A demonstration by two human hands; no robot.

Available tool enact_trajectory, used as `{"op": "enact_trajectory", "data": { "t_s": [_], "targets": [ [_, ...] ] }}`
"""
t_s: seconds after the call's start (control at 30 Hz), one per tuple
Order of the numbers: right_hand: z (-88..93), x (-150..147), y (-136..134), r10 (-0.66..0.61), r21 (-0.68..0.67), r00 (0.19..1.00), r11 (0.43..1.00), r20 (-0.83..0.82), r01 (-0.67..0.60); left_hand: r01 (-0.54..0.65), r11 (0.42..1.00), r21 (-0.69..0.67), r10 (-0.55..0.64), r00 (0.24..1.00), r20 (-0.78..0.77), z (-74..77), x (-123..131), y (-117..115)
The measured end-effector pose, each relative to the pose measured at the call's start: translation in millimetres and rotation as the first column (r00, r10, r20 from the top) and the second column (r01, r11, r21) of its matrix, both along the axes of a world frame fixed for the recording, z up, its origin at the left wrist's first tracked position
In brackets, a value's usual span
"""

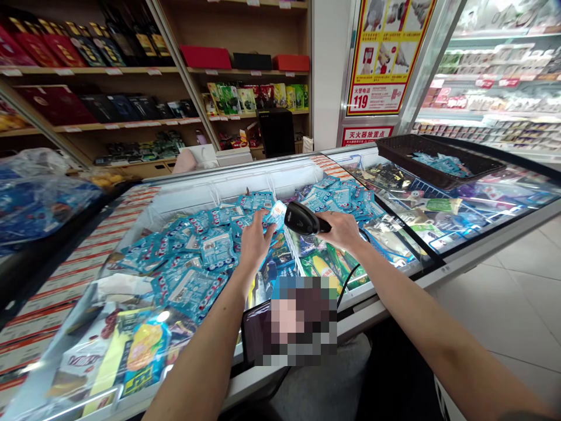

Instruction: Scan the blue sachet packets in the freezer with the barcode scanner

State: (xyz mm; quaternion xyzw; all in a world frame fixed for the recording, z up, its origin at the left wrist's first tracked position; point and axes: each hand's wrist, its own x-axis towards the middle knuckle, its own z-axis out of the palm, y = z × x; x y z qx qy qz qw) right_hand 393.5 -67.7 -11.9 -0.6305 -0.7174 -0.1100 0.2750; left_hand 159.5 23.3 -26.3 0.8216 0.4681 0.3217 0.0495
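My left hand (255,241) reaches into an open chest freezer (228,181) and pinches a light blue frozen packet (276,214), lifted a little above the pile. My right hand (340,229) is closed round the handle of a black barcode scanner (303,220), whose head points at that packet from a short distance. A heap of the same blue packets (197,251) fills the freezer below both hands. The scanner's cable (350,278) runs down toward the freezer's front edge.
Sliding glass lids (438,222) cover the freezer's right part, with a dark basket (438,158) on top. Bagged goods (39,199) lie at the left. Wooden shelves (131,70) stand behind, a lit cooler (495,76) at right. A blurred screen (293,321) rests at the front edge.
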Motion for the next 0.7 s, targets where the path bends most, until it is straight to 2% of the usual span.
{"op": "enact_trajectory", "data": {
  "t_s": [0.27,0.33,0.43,0.5,0.53,0.6,0.67,0.7],
  "targets": [
    [2.3,-1,0,-0.052,-0.032,0.998,0.998,-0.019,0.052,0.017,0.999,0.042,-0.018,1.0,0.024,-1.6,1,1],
    [2.8,-1,1,-0.102,-0.038,0.994,0.994,-0.038,0.1,-0.025,0.993,0.115,0.023,1.0,0.021,0.5,1,-2],
    [3.8,2,1,-0.201,-0.037,0.978,0.979,-0.06,0.199,-0.142,0.965,0.22,0.146,0.989,-0.004,6.0,2,-9],
    [4.9,4,1,-0.266,-0.024,0.961,0.964,-0.077,0.265,-0.142,0.956,0.256,0.158,0.987,-0.042,8.9,3,-13],
    [5.5,6,1,-0.295,-0.015,0.951,0.956,-0.089,0.294,-0.094,0.96,0.265,0.117,0.99,-0.073,9.6,3,-14],
    [6.9,8,1,-0.338,-0.003,0.934,0.94,-0.116,0.34,0.088,0.964,0.253,-0.047,0.985,-0.167,9.1,4,-13],
    [8.2,10,1,-0.373,-0.003,0.918,0.926,-0.137,0.376,0.276,0.94,0.199,-0.22,0.94,-0.262,7.2,6,-12],
    [8.8,11,0,-0.388,-0.006,0.91,0.92,-0.144,0.391,0.332,0.928,0.171,-0.274,0.916,-0.293,6.1,7,-12]
  ]
}}
